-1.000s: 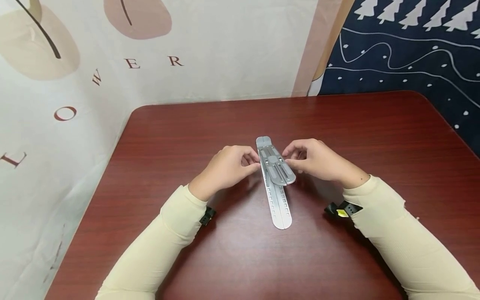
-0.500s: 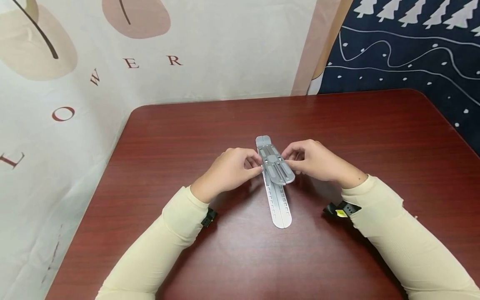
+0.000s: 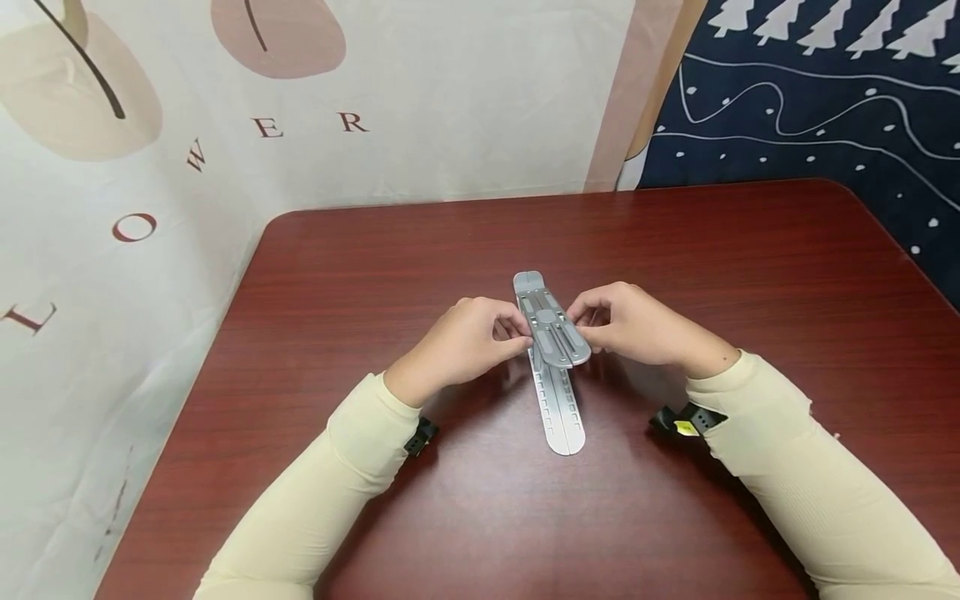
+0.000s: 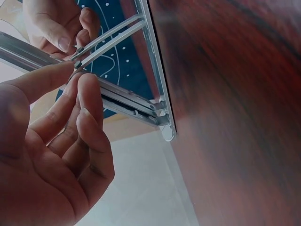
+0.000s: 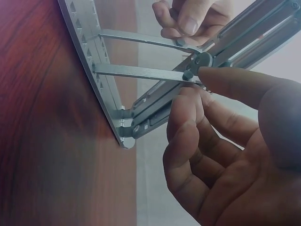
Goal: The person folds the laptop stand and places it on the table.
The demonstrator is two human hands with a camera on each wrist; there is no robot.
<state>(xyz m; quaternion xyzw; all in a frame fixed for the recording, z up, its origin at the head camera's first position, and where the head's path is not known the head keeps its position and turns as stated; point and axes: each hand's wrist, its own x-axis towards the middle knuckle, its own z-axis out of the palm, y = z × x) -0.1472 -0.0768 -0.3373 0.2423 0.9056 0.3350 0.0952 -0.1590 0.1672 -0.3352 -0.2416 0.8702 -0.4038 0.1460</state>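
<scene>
A folding metal laptop stand rests on the table, its notched base plate (image 3: 562, 417) lying flat and its grey upper plate (image 3: 555, 333) raised at a slant. Two thin support struts (image 5: 141, 72) run between the plates, their ends set at the base's notches in the right wrist view. My left hand (image 3: 468, 337) pinches the stand's left side by a strut's pivot, thumb and fingertips together. On the opposite side, my right hand (image 3: 637, 325) pinches near the other pivot (image 5: 189, 75), its remaining fingers curled beneath. The hinge (image 5: 127, 120) joins the plates at the far end.
The dark red table (image 3: 360, 275) spreads around the stand. A pale printed cloth (image 3: 465, 100) hangs behind its back edge, and a navy cloth with white trees (image 3: 795, 117) hangs at the right. Black straps (image 3: 686, 419) circle the wrists.
My left hand has moved slightly right and nearer, its fingertips coming in against the stand's side. The right hand stays at the opposite side with little shift, and the stand keeps its place.
</scene>
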